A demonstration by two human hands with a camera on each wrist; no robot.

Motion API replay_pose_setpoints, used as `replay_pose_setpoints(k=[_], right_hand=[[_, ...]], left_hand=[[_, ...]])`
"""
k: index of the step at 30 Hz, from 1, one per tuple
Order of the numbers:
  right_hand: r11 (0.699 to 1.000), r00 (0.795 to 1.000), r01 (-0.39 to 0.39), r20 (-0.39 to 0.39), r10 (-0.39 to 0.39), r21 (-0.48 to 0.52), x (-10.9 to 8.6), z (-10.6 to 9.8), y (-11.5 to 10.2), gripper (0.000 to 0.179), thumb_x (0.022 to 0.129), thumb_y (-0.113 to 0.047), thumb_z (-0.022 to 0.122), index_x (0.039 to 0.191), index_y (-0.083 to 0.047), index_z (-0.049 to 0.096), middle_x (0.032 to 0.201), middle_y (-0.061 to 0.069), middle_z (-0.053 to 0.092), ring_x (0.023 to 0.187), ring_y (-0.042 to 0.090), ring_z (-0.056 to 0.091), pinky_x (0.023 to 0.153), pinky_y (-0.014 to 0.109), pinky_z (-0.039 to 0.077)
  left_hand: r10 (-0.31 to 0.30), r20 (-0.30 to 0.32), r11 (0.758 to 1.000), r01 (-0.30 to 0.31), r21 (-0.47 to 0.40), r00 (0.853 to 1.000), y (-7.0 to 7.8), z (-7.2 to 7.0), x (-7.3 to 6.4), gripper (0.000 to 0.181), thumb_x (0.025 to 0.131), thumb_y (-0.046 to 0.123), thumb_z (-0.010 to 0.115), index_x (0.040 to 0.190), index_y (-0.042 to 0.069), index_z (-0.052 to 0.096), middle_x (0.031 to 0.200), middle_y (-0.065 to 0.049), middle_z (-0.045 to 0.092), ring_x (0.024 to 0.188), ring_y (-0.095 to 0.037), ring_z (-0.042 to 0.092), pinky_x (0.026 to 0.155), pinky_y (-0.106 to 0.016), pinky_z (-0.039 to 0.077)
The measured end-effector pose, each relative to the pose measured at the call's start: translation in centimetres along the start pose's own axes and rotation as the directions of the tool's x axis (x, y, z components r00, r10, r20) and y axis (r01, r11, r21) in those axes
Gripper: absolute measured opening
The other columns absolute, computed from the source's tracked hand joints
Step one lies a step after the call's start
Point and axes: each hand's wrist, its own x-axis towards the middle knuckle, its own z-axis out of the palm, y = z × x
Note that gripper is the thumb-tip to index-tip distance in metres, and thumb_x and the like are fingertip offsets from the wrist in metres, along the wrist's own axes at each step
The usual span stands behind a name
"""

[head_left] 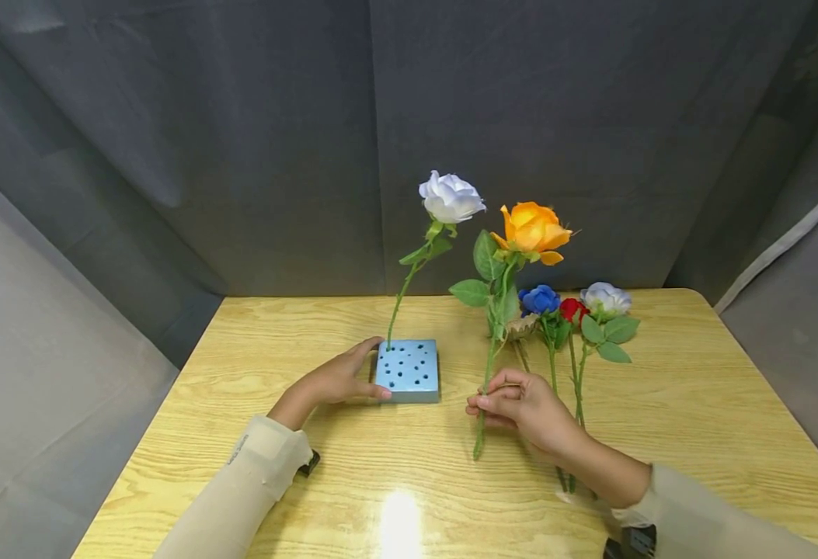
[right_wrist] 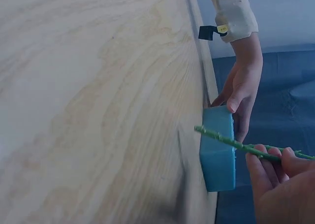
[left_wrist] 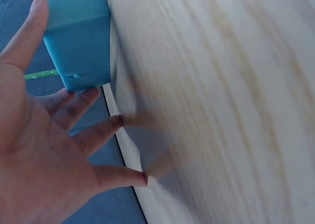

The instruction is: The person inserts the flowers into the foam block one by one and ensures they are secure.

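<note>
My left hand (head_left: 342,378) holds a light blue foam block (head_left: 412,384) by its left side, thumb at the front corner and fingers at the back. Small holes dot the top of the block. From a hole near its back left corner rises an artificial white rose (head_left: 452,198), leaning right. Between thumb and fingers, my right hand (head_left: 520,404) pinches the green stem of an orange rose (head_left: 533,229), held upright right of the block. In the right wrist view the stem's lower end (right_wrist: 211,133) overlaps the block, bare and pointing away from the hand.
On the right of the wooden table (head_left: 688,404) lie a blue rose (head_left: 540,300), a red rose (head_left: 573,310) and another white rose (head_left: 606,298), stems toward the front. A brownish flower (head_left: 522,326) lies partly behind the orange rose's leaves. Grey curtains (head_left: 297,155) enclose the table.
</note>
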Motion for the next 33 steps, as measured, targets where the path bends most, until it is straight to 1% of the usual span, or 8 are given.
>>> replay_pose_setpoints(k=[5,9,16,21,24,26,29,33], right_hand=[[0.998,0.998,0.034,-0.051,-0.037,-0.059,0.7,0.5,-0.7,0.017,0.096,0.001,0.070,0.106,0.012,0.060,0.107,0.024,0.075,0.100,0.028,0.076,0.089,0.042,0.060],[0.994,0.993,0.078,-0.086,-0.085,-0.079,1.8,0.9,-1.4,0.015,0.096,0.003,0.069,0.104,0.013,0.061,0.105,0.025,0.074,0.099,0.028,0.076,0.088,0.039,0.060],[0.985,0.984,0.135,-0.099,-0.146,-0.109,4.0,1.8,-2.1,0.015,0.096,0.006,0.068,0.104,0.017,0.062,0.105,0.030,0.072,0.099,0.030,0.076,0.088,0.037,0.060],[0.980,0.979,0.143,-0.124,-0.160,-0.137,5.3,2.6,-2.3,0.016,0.096,0.004,0.069,0.104,0.016,0.063,0.106,0.030,0.072,0.096,0.027,0.077,0.087,0.035,0.060],[0.976,0.976,0.151,-0.136,-0.172,-0.154,6.0,3.1,-2.6,0.015,0.096,0.002,0.070,0.103,0.014,0.064,0.106,0.029,0.073,0.099,0.032,0.076,0.087,0.037,0.060],[0.975,0.974,0.159,-0.140,-0.181,-0.152,6.5,3.4,-2.8,0.015,0.096,0.001,0.070,0.103,0.013,0.065,0.106,0.027,0.073,0.101,0.035,0.075,0.088,0.039,0.060],[0.975,0.969,0.173,-0.155,-0.194,-0.142,7.3,3.9,-2.9,0.014,0.095,0.001,0.071,0.101,0.012,0.065,0.104,0.027,0.073,0.100,0.036,0.075,0.088,0.039,0.060],[0.971,0.961,0.200,-0.167,-0.220,-0.129,8.4,4.5,-2.9,0.012,0.095,0.002,0.072,0.098,0.011,0.065,0.100,0.025,0.074,0.096,0.035,0.076,0.084,0.035,0.061]], left_hand=[[-0.004,0.000,1.000,0.004,-0.001,1.000,0.0,0.0,-0.1,0.112,0.084,0.051,0.083,0.167,0.018,0.015,0.171,-0.013,0.019,0.156,-0.038,0.021,0.122,-0.059,0.025],[-0.003,0.002,1.000,0.003,-0.003,1.000,0.0,-0.1,-0.1,0.113,0.084,0.051,0.083,0.167,0.017,0.015,0.171,-0.013,0.019,0.156,-0.038,0.021,0.122,-0.059,0.025],[0.007,0.005,1.000,-0.007,-0.003,1.000,0.0,-0.1,0.0,0.112,0.084,0.051,0.083,0.167,0.017,0.015,0.171,-0.013,0.021,0.156,-0.038,0.021,0.122,-0.059,0.025],[0.011,0.005,1.000,-0.011,0.000,1.000,-0.1,0.0,0.0,0.113,0.084,0.051,0.083,0.167,0.017,0.015,0.171,-0.013,0.021,0.155,-0.038,0.022,0.122,-0.059,0.025],[0.008,0.002,1.000,-0.008,-0.002,1.000,0.0,0.0,0.0,0.113,0.083,0.051,0.083,0.167,0.017,0.015,0.170,-0.014,0.022,0.155,-0.039,0.023,0.122,-0.059,0.026],[0.007,0.000,1.000,-0.007,-0.006,1.000,0.0,-0.1,0.0,0.113,0.083,0.051,0.084,0.167,0.017,0.016,0.170,-0.014,0.022,0.155,-0.039,0.023,0.121,-0.060,0.026],[0.011,0.000,1.000,-0.011,-0.011,1.000,0.0,0.0,0.0,0.113,0.083,0.051,0.083,0.167,0.016,0.016,0.170,-0.015,0.022,0.155,-0.039,0.023,0.121,-0.059,0.026],[0.021,0.000,1.000,-0.021,-0.013,1.000,-0.2,-0.1,0.2,0.112,0.084,0.050,0.083,0.167,0.015,0.015,0.170,-0.015,0.022,0.155,-0.039,0.023,0.122,-0.059,0.026]])
